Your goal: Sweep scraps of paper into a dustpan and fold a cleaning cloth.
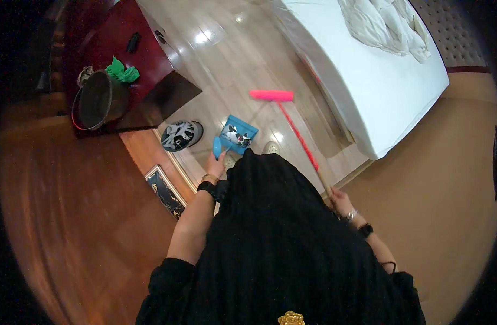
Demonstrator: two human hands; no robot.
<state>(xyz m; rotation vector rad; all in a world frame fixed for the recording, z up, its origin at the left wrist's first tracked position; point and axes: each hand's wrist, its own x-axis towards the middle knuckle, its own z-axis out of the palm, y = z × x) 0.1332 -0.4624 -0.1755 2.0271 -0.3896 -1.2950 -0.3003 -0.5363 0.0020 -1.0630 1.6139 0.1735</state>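
Note:
My left hand (pixel 216 164) is closed around a blue handle (pixel 217 147) at the near side of a blue dustpan (pixel 237 122). Black and white scraps (pixel 237 136) lie in the pan, which is close to the floor in front of my feet. My right hand (pixel 341 202) grips the upper end of a broom's stick (pixel 299 136), wrapped in pink over most of its length. The pink broom head (pixel 271 95) is out on the floor, beyond the dustpan and apart from it.
Left of the dustpan stands a round bin (pixel 198 131) with black and white contents. A dark bucket (pixel 95 99) and a crumpled green bag or cloth (pixel 122 72) sit on a dark red cabinet (pixel 151 61). A white-sheeted bed (pixel 354 81) is on the right, beside a tan wall (pixel 427 183).

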